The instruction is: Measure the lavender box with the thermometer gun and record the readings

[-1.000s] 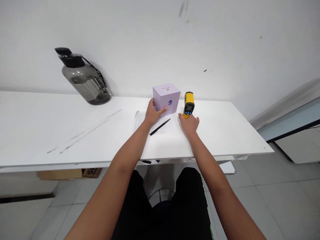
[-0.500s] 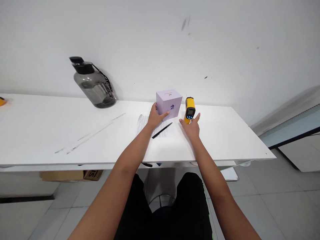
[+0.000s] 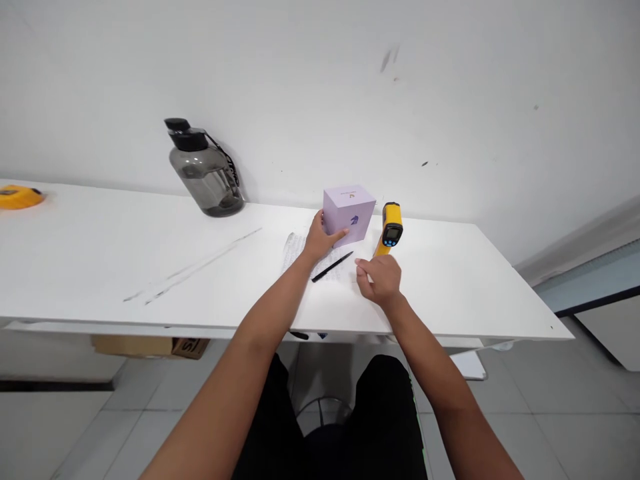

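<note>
My left hand grips a lilac box, thumb across its front and fingers along its left side. The box carries a dark blue emblem and stands near the wall. To its right stands a yellow and black infrared thermometer, its small screen and blue buttons facing me. Just in front of its handle is my right hand, fingers curled in and thumb towards the left, with nothing seen in it. A black pen lies on a sheet of handwritten paper, partly covered by my left hand and forearm.
A grey transparent water bottle with a black lid stands by the wall on the left. Farther left lies a yellow tape measure. The white table runs along the wall; a cardboard box is beneath it.
My right hand has come off the thermometer, drawn back towards me and curled its fingers. My left hand keeps its hold on the box. The camera view has shifted slightly.
</note>
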A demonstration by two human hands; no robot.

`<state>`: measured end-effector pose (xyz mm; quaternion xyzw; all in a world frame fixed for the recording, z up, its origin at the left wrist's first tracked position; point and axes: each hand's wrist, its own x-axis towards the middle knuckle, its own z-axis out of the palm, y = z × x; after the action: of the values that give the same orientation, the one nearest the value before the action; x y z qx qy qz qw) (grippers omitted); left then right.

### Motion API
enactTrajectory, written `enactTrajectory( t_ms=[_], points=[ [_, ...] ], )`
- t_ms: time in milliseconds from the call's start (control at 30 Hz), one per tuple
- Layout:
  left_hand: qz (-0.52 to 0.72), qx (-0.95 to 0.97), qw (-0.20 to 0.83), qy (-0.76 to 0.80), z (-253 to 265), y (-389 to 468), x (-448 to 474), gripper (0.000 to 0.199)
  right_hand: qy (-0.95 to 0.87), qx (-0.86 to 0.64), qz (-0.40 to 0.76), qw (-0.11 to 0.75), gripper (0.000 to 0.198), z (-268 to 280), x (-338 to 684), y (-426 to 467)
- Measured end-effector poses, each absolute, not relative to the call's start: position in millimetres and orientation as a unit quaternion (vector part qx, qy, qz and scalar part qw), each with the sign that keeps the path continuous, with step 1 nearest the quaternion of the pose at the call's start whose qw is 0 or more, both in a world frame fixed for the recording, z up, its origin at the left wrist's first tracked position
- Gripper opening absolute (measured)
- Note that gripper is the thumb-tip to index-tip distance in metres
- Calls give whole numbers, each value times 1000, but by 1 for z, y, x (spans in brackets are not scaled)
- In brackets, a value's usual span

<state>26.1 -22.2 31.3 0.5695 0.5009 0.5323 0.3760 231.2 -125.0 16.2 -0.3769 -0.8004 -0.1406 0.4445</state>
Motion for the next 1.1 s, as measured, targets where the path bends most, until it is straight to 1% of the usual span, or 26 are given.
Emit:
enactTrajectory(
  t_ms=[33, 100, 167, 233, 300, 467, 567, 633, 800, 967, 1100],
  points=[
    [530, 571, 375, 502, 31, -22, 26, 109, -829, -377, -120, 396, 32, 18, 226, -126],
    [526, 573, 372, 507, 30, -21, 25, 110, -856, -428, -66, 284, 39, 25, 216, -126],
    [523, 574, 368, 512, 31, -22, 24, 110, -846, -499, -5, 187, 52, 33, 206, -126],
    [520, 577, 366, 513, 31, -22, 24, 111, -828, -544, 44, 131, 61, 39, 198, -125],
    [519, 578, 366, 513, 32, -23, 24, 112, -819, -558, 67, 115, 58, 42, 195, -125],
    [518, 575, 372, 513, 33, -25, 26, 114, -833, -535, 66, 121, 43, 37, 198, -122],
    [521, 577, 367, 511, 34, -25, 27, 111, -861, -478, 19, 170, 32, 32, 205, -119],
    [523, 575, 365, 512, 35, -26, 27, 110, -876, -436, 9, 206, 28, 28, 208, -118],
    [514, 570, 382, 515, 38, -28, 28, 114, -886, -389, 20, 252, 30, 21, 216, -117],
    [519, 569, 383, 510, 38, -29, 27, 113, -893, -339, -41, 293, 36, 22, 221, -120],
    [520, 577, 380, 503, 34, -27, 28, 112, -874, -341, -88, 335, 40, 24, 223, -122]
  ],
)
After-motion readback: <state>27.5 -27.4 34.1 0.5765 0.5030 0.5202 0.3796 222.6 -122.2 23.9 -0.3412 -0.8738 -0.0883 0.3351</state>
